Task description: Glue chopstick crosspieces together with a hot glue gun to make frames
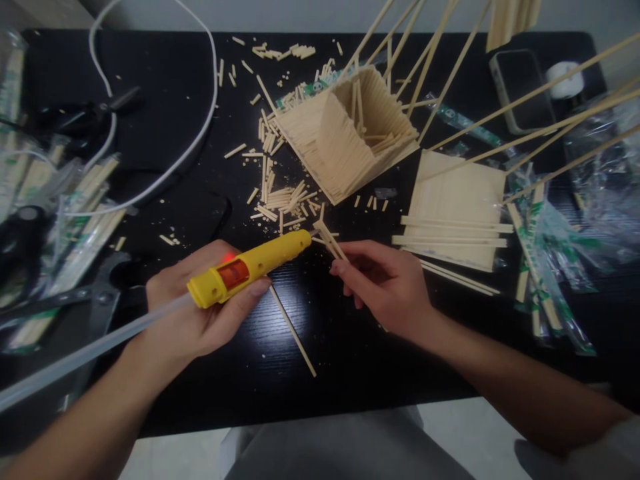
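My left hand (195,300) is wrapped round a yellow hot glue gun (270,255) with a clear glue stick (100,353) running out of its back end. A red light glows beside its orange window. The nozzle points right and meets, or nearly meets, the thin wooden sticks (330,240) that my right hand (385,287) pinches between thumb and fingers. Whether the tip touches them I cannot tell. A loose wooden stick (294,331) lies on the dark table just below the gun. Beyond both hands stands a box-like structure built of sticks (345,133).
Cut stick pieces (280,197) litter the black table (165,260). A flat stick panel (455,193) lies right, near wrapped chopsticks (545,287), a phone (523,90) and a white plug (565,79). Left are pliers (100,293), a white cable (213,80) and more wrapped chopsticks (90,227). Long sticks slant across the upper right.
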Motion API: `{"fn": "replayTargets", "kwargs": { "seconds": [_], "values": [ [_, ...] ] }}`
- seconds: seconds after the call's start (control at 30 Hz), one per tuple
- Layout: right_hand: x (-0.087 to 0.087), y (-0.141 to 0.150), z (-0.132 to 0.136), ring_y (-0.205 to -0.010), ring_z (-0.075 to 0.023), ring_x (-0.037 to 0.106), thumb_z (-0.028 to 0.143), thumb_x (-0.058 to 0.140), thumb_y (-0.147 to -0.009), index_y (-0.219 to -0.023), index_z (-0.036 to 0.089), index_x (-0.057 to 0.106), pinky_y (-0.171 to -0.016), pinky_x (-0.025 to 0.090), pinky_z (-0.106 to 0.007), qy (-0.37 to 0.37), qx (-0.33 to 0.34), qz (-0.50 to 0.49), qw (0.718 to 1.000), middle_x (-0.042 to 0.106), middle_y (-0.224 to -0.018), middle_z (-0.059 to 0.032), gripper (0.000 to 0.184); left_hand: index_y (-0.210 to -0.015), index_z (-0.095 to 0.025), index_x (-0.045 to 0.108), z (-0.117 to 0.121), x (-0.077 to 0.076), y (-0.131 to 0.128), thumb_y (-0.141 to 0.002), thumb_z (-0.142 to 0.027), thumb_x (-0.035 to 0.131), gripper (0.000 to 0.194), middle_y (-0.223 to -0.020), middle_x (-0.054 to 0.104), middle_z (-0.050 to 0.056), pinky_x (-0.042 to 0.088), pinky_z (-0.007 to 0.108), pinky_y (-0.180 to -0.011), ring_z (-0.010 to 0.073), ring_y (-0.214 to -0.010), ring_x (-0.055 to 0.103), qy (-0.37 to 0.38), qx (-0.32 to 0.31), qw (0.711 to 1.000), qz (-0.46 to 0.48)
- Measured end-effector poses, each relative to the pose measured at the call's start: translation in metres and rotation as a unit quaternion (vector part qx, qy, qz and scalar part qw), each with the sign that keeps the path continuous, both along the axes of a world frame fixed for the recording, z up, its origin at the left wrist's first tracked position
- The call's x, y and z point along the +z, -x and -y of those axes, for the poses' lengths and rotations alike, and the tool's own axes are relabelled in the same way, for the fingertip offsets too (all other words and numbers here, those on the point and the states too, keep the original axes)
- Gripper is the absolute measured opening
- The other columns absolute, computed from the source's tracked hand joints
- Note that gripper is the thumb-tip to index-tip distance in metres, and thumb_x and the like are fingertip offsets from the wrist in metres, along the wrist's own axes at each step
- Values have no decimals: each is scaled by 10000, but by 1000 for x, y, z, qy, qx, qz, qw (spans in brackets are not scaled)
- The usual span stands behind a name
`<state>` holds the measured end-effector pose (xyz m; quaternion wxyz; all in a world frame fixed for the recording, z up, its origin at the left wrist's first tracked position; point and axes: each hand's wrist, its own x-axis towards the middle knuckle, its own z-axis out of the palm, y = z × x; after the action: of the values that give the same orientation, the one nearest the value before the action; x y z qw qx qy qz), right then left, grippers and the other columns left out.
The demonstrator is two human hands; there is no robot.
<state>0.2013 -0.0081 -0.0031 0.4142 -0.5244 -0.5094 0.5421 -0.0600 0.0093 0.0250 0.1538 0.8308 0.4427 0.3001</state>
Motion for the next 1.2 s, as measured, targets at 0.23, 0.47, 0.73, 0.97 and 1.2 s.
{"fn": "replayTargets", "kwargs": {
  "seconds": [0.23,0.47,0.73,0.97,1.2],
  "values": [
    [0,0,0,-464,-72,596,294,774,-920,-1025,165,824,-391,484,-176,7,0,11,1000,756,-720,4,173,-755,-218,619,-2,2,-1,-999,-288,640,254,-694,636,-27,454,201,-451,85,-530,595,-18,3,1000,-3],
    [0,0,-1,-457,-80,591,311,777,-925,-1018,181,823,-382,480,-182,7,4,9,1000,745,-699,7,166,-796,-248,651,-1,0,0,-978,-286,661,187,-716,665,-22,477,250,-462,112,-571,648,10,25,1000,12],
    [0,-1,-1,-411,-60,567,369,797,-929,-1005,169,793,-318,431,-151,63,6,-44,997,783,-763,-9,214,-1008,-276,716,9,-7,15,-973,-269,627,96,-1013,781,-31,588,305,-673,165,-829,764,-6,70,997,-12],
    [1,-4,-6,-389,-55,547,429,817,-925,-992,149,784,-290,406,-139,108,6,-95,990,773,-744,-13,290,-1052,-248,692,7,-7,7,-957,-317,646,126,-935,781,28,638,304,-627,199,-819,784,10,-30,999,13],
    [5,-5,-8,-394,-59,561,412,833,-919,-990,156,796,-316,435,-148,118,19,-122,985,770,-730,-5,268,-1078,-230,694,9,-7,4,-969,-310,612,158,-939,784,53,641,296,-614,205,-815,788,22,-51,998,6]
  ]
}}
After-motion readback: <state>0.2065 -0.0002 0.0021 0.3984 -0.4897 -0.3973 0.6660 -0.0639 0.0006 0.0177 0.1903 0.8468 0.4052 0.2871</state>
